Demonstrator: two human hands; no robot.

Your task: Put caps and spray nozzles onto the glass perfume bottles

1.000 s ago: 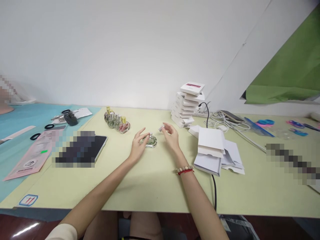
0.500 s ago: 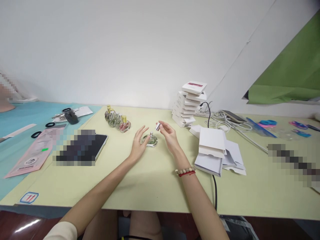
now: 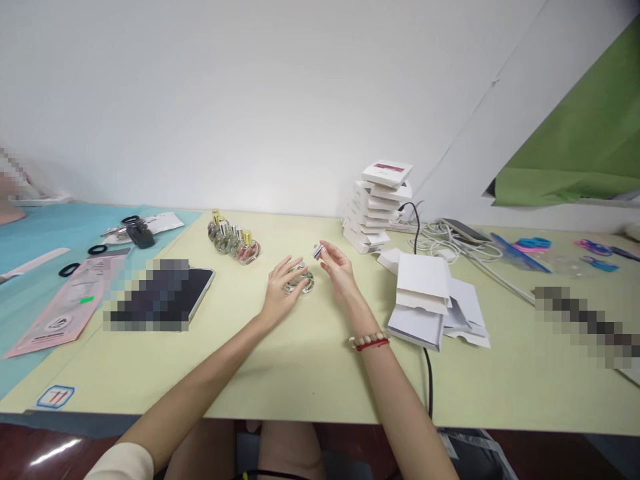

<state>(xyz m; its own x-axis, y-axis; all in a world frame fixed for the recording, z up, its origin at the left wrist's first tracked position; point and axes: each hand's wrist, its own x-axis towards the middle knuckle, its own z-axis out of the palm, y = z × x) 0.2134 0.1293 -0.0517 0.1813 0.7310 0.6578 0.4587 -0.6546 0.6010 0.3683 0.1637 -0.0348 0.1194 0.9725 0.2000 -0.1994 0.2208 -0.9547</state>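
A clear glass perfume bottle [image 3: 309, 283] stands on the pale yellow table in front of me. My left hand [image 3: 283, 288] is closed around its left side, thumb across the front and fingers behind, partly covering the glass. The bottle's silver spray top [image 3: 302, 265] shows uncapped between thumb and fingers. Just above and to the right, my right hand [image 3: 338, 268] pinches a silver cap [image 3: 317, 252], held tilted and apart from the bottle. Farther back on the left, several perfume bottles [image 3: 247, 251] with gold or silver caps stand in a slanting row.
Flattened white boxes [image 3: 424, 283] lie right of my right forearm, with a stack of white boxes [image 3: 373, 213] behind. A dark tablet-like device [image 3: 197, 290] sits left. White cables [image 3: 450, 243], a black cord [image 3: 428, 380] and scissors [image 3: 535, 245] are on the right.
My left hand has moved slightly right and closed in around the perfume bottle. My right hand still pinches the silver cap, which is tilted a little differently.
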